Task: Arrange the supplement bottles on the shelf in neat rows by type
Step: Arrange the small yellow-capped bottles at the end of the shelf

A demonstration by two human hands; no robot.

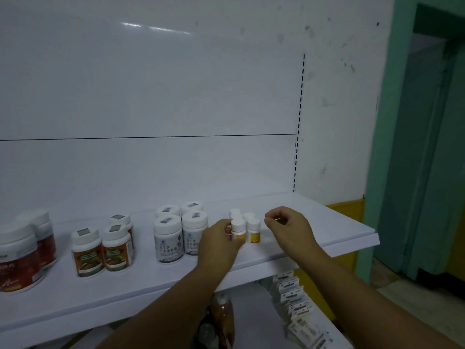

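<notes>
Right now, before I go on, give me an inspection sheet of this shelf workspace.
Surface: white shelf, with the bottles standing upright on it.
Job's things: small yellow-label bottles in a tight cluster; to their left four white-label bottles, two by two; then orange-label bottles; red-label jars at far left.
Clutter: nothing seen.
Hands: left hand grips the front-left small bottle; right hand hovers right of that cluster, fingers curled, touching no bottle.
Cables: nothing seen.
Surroundings: white back panel, green door frame at right, white packets on the lower shelf.
</notes>
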